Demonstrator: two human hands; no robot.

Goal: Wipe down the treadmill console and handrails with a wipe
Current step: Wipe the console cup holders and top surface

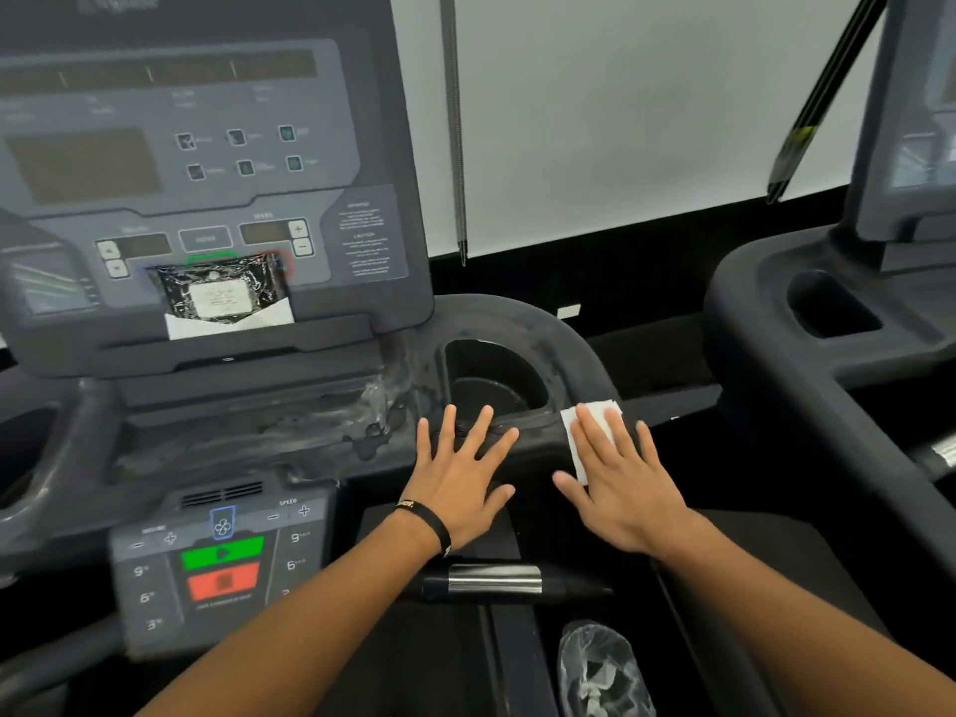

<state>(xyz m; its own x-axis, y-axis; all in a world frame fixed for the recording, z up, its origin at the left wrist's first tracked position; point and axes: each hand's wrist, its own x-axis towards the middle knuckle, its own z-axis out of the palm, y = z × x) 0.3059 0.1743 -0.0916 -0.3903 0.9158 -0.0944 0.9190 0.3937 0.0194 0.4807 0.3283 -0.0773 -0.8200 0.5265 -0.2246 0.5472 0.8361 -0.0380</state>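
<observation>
I have both hands flat, fingers spread: my right hand (618, 481) presses the white wipe (589, 424) onto the treadmill console (362, 406) rim at the cup holder's (491, 377) four o'clock, left hand (460, 476) resting bare beside it

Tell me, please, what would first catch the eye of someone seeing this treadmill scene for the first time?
Most likely the two hands spread flat at the centre: the right hand presses a white wipe onto the dark console rim beside the cup holder, while the left hand rests bare beside it. Next, the bright green and red buttons on the lower-left control panel, and the crinkled wipe packet propped against the console display.
</observation>
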